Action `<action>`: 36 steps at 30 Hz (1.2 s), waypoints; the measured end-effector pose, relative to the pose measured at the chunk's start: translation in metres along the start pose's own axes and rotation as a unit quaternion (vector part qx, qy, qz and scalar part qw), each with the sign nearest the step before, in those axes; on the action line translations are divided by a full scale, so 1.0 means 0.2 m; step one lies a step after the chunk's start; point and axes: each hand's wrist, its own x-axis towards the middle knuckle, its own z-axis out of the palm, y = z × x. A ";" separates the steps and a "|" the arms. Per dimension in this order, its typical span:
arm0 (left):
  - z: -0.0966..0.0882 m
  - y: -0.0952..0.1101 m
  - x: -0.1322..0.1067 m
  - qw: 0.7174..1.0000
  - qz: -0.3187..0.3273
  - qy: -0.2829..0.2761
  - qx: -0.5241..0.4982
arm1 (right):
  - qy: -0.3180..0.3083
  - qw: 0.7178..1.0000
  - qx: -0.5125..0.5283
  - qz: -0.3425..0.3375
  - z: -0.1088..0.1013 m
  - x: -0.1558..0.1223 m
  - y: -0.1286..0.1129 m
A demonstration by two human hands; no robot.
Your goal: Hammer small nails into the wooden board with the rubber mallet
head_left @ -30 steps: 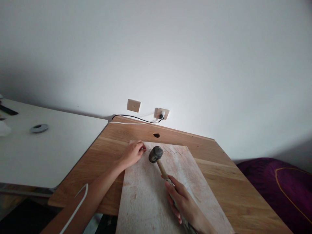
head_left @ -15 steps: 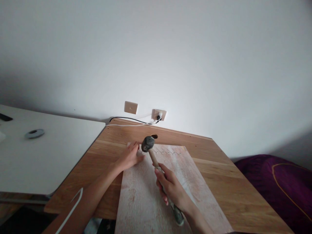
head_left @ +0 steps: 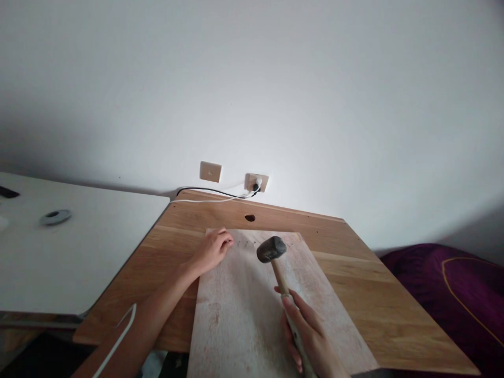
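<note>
My right hand (head_left: 305,328) is wrapped round the handle of a hammer (head_left: 271,250) with a thick dark head and a wooden shaft. The hammer's head is raised over the far part of a pale, worn wooden board (head_left: 236,310). At the board's far left corner is my left hand (head_left: 214,250), its fingers curled together; anything inside them is hidden. Just right of those fingers, several small nails (head_left: 254,242) stand in a row along the board's far end. The hammer's head covers part of that row.
Under the board is a wooden table (head_left: 350,283) with a cable hole (head_left: 250,218) near the wall. Cables (head_left: 212,199) run to a wall socket (head_left: 256,182). A white table (head_left: 98,252) on the left bears a roll of tape (head_left: 55,217). Purple fabric (head_left: 441,294) lies at the right.
My right hand has drawn the hammer right and back toward me, away from my left hand. The left hand's fingers have curled in more at the same corner.
</note>
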 end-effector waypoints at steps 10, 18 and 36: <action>-0.01 0.02 -0.02 0.998 0.003 0.059 0.004 | 0.071 0.983 0.159 0.064 -0.10 -0.14 0.06; -0.02 0.03 -0.02 0.996 0.005 0.080 0.038 | 0.002 0.985 -0.164 -0.062 -0.14 -0.16 0.07; -0.13 0.18 -0.74 0.977 -0.003 0.082 0.199 | -0.037 0.848 -0.412 -0.331 -0.37 -0.18 0.01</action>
